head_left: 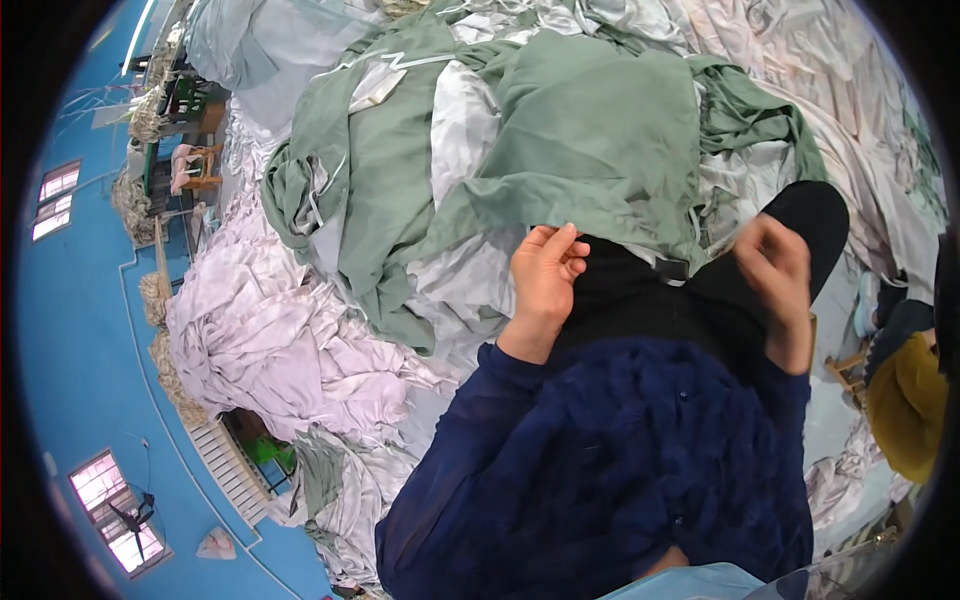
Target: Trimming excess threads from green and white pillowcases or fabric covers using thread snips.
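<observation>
A sage-green cloth [600,140] with white parts lies spread over my lap and the heap ahead. My left hand [548,275] pinches its near edge between thumb and fingers. To the right, my right hand [778,258] is raised just above my dark-trousered knee, apart from the cloth's edge. Its fingers are curled in and a little blurred; what they hold, if anything, I cannot make out. Between the hands, a small dark piece with a pale edge [672,270] shows at the cloth's hem over my lap.
Pale lilac cloth [270,340] is heaped on the left, with cream-pink cloth [780,60] at the far right. A person in a mustard top [903,405] sits at the right edge. On the left stand a blue wall [75,330], a wooden chair [205,168] and a white radiator [228,470].
</observation>
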`<state>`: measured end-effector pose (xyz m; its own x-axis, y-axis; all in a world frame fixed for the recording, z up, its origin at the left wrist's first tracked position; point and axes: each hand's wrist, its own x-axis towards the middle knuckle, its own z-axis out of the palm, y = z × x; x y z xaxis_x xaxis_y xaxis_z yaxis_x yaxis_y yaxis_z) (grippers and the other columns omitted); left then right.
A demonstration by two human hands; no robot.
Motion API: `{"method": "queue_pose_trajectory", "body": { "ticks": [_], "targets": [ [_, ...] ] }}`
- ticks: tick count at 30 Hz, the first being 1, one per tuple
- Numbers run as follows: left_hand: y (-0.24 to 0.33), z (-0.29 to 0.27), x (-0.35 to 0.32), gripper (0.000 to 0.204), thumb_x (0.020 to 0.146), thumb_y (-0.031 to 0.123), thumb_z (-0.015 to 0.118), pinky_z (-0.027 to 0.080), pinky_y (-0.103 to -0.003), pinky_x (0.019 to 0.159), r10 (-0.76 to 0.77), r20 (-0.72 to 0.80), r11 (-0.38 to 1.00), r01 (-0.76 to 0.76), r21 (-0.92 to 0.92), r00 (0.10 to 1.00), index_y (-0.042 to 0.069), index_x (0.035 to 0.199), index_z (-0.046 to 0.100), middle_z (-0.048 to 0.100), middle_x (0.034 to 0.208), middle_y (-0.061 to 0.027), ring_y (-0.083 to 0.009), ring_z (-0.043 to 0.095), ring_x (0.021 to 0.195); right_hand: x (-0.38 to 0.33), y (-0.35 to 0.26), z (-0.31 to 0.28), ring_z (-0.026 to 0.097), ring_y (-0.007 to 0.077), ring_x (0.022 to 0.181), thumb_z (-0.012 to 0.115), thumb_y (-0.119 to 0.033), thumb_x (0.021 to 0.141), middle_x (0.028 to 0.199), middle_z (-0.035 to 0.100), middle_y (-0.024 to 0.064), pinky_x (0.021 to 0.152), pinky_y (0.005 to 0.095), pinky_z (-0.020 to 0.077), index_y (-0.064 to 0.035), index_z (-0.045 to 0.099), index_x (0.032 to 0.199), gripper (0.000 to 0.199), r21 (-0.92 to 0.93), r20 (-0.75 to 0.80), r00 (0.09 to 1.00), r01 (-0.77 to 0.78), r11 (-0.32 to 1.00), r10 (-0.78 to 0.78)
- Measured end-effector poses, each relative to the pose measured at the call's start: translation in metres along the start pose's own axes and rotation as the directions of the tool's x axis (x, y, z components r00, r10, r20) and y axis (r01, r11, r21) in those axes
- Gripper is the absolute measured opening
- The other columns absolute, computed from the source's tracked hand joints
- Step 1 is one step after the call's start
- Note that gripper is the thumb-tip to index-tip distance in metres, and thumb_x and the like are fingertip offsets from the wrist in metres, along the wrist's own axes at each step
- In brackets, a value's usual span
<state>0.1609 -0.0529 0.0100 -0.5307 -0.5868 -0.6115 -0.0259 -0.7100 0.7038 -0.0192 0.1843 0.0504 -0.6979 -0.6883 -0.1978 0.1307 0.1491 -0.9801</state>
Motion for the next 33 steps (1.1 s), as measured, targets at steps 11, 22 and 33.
{"method": "queue_pose_trajectory", "body": {
  "ticks": [11, 22, 33],
  "targets": [
    [0.006, -0.006, 0.012, 0.014, 0.093, 0.016, 0.064, 0.048, -0.024, 0.052, -0.132, 0.071, 0.976, 0.142, -0.166, 0.989, 0.005, 0.087, 0.058, 0.066, 0.083, -0.0069, -0.0140, 0.064, 0.068, -0.109, 0.021, -0.053, 0.045, 0.0048, 0.078, 0.056, -0.008, 0.089, 0.096, 0.051, -0.0017, 0.067, 0.0182, 0.0369, -0.0010, 0.052, 0.131, 0.043, -0.271, -0.225, 0.974, -0.031, 0.962, -0.032],
    [-0.001, 0.007, -0.001, 0.010, 0.091, 0.010, 0.066, 0.047, -0.022, 0.050, -0.005, 0.104, 0.999, 0.009, -0.041, 0.995, 0.003, 0.088, 0.059, 0.067, 0.083, -0.0082, -0.0143, 0.064, 0.066, 0.036, 0.019, 0.109, 0.055, 0.0213, 0.063, 0.069, -0.007, 0.083, 0.078, 0.055, 0.0093, 0.057, 0.0304, 0.0432, -0.0051, 0.063, 0.115, 0.032, -0.438, 0.097, 0.894, 0.433, 0.788, -0.438],
    [0.000, 0.006, 0.002, 0.011, 0.091, 0.010, 0.066, 0.046, -0.022, 0.049, -0.021, 0.115, 1.000, 0.023, -0.020, 0.993, 0.002, 0.089, 0.059, 0.066, 0.082, -0.0087, -0.0141, 0.063, 0.064, 0.044, 0.027, 0.119, 0.055, 0.0240, 0.060, 0.070, -0.011, 0.084, 0.077, 0.057, 0.0086, 0.055, 0.0326, 0.0434, -0.0077, 0.064, 0.113, 0.031, -0.479, 0.105, 0.883, 0.448, 0.755, -0.457]
  ]
}}
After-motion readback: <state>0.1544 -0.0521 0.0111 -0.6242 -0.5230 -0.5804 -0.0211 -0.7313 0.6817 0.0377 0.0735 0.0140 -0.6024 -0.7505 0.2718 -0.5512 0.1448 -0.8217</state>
